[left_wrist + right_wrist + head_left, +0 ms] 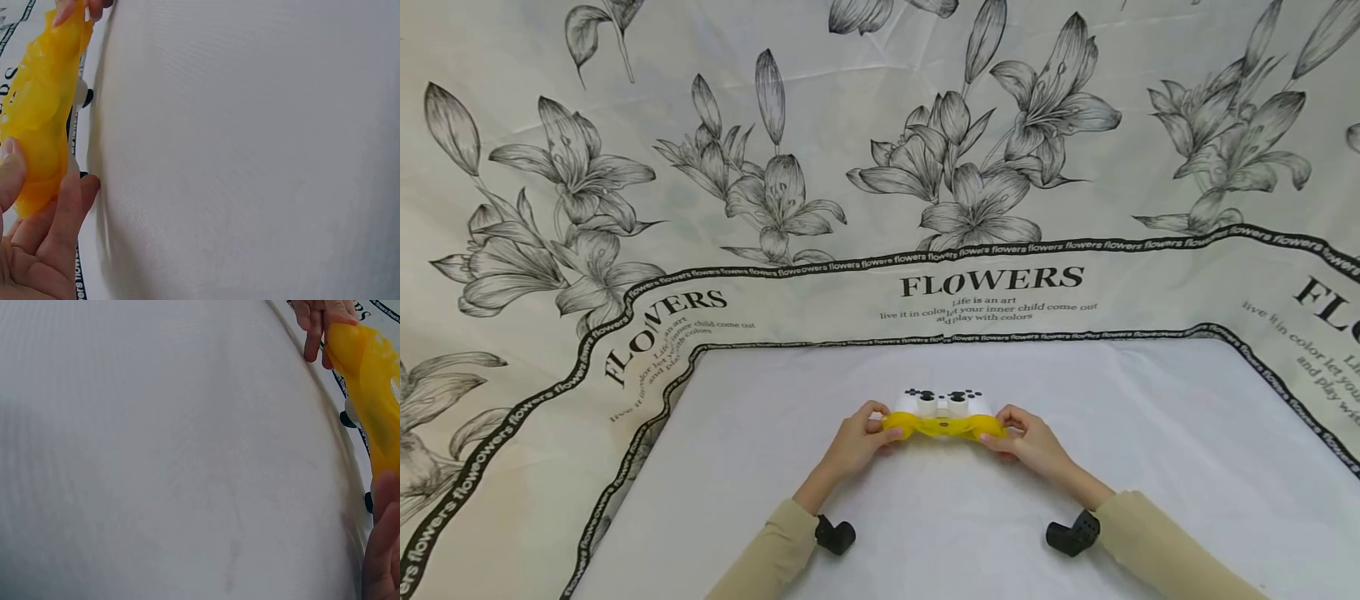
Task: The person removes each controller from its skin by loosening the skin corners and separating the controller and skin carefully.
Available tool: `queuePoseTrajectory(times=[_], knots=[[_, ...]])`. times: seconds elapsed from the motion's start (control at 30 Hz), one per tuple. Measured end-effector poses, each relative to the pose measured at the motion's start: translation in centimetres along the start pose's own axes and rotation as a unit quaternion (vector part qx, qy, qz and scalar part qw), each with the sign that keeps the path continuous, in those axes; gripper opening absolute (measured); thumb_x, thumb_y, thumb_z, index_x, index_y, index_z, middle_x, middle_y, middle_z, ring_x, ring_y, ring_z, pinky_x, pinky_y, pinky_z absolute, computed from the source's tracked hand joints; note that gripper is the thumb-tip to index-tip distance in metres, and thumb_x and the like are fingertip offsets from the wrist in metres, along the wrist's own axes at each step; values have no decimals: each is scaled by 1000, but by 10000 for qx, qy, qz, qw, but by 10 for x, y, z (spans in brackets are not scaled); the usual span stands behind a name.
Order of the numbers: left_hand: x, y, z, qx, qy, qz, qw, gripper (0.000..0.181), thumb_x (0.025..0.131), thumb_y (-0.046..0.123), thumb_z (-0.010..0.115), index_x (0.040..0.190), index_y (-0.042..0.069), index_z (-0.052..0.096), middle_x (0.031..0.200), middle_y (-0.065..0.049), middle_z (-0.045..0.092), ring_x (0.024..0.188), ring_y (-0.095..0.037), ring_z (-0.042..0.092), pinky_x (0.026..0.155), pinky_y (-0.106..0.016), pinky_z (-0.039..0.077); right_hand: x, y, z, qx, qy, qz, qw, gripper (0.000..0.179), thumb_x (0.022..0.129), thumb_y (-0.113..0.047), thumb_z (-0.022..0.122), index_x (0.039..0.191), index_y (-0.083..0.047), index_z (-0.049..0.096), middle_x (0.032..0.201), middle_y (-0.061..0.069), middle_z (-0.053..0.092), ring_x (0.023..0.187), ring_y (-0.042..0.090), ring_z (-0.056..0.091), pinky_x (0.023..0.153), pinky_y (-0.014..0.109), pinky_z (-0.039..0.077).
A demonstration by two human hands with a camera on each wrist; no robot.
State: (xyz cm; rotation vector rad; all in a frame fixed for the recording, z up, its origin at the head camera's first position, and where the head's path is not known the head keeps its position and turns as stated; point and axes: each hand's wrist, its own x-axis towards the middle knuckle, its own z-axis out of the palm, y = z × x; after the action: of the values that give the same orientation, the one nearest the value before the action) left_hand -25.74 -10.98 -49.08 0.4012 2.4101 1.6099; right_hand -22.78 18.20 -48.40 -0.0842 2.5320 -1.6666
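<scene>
A white game controller (943,406) with black buttons sits between both hands in the head view. A soft yellow cover (944,427) wraps its near side and both grips. At its left end my left hand (855,443) pinches the covered grip between thumb and fingers. My right hand (1034,442) pinches the other end the same way. In the left wrist view the yellow cover (39,106) looks glossy and hides most of the controller. From the right wrist, the cover (369,381) shows an opening near the image edge.
A white cloth (955,533) covers the table below the hands. Behind it hangs a flower-printed curtain (820,300) with black lettered bands. Black wrist devices (835,535) sit at both sleeve cuffs.
</scene>
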Motion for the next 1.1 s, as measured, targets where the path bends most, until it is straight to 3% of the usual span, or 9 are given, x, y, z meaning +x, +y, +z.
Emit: queuePoseTrajectory(times=[0.13,0.23,0.3,0.43,0.73,0.87,0.97,1.1], knots=[[2,-1,-3,202,90,16,9998,34,86,29,72,108,7,57,104,-13,69,83,-19,69,72,-28,58,0,1,-1,67,7,52,10000,33,84,-21,74,97,0,51,84,5,59,62,13,56,56,24,48],[3,-1,-5,303,198,265,9990,31,83,26,75,102,7,59,105,-9,58,94,-19,63,79,-27,56,1,2,-3,141,-92,72,9998,33,84,-20,73,98,0,52,81,4,60,62,13,56,56,24,48],[5,0,-6,234,199,485,9984,29,82,22,77,99,7,59,106,-9,52,100,-19,59,84,-28,55,0,3,-4,193,-162,75,9997,33,85,-20,73,98,1,52,78,4,60,62,13,56,56,25,48],[8,3,-7,35,112,668,9977,28,82,20,76,98,8,56,106,-6,56,100,-17,55,87,-26,52,0,5,-5,270,-209,77,9994,32,85,-20,72,98,1,52,73,2,60,60,13,55,55,25,48],[9,1,-5,-97,-146,448,9988,24,85,15,73,94,5,53,100,-5,58,93,-17,58,84,-25,53,2,5,-6,174,-187,83,9996,30,85,-20,72,98,0,54,71,3,60,57,14,55,53,27,48],[10,1,-6,-51,-262,399,9988,23,87,18,71,94,7,52,98,-4,58,95,-16,55,84,-28,50,-7,-19,-8,59,-225,121,9997,28,86,-17,71,97,2,54,68,8,61,55,15,54,52,28,48],[10,1,-8,-29,-234,414,9989,23,88,19,70,94,7,52,97,-4,58,96,-17,53,82,-29,45,-7,-21,-8,13,-266,113,9996,26,87,-16,70,96,3,54,66,9,60,54,15,53,52,28,48],[10,0,-7,-51,-146,434,9989,23,88,18,70,95,5,52,96,-4,58,97,-17,53,80,-27,43,4,0,-5,-21,-208,106,9997,27,87,-20,70,96,-1,54,64,4,59,53,13,51,50,26,46]])
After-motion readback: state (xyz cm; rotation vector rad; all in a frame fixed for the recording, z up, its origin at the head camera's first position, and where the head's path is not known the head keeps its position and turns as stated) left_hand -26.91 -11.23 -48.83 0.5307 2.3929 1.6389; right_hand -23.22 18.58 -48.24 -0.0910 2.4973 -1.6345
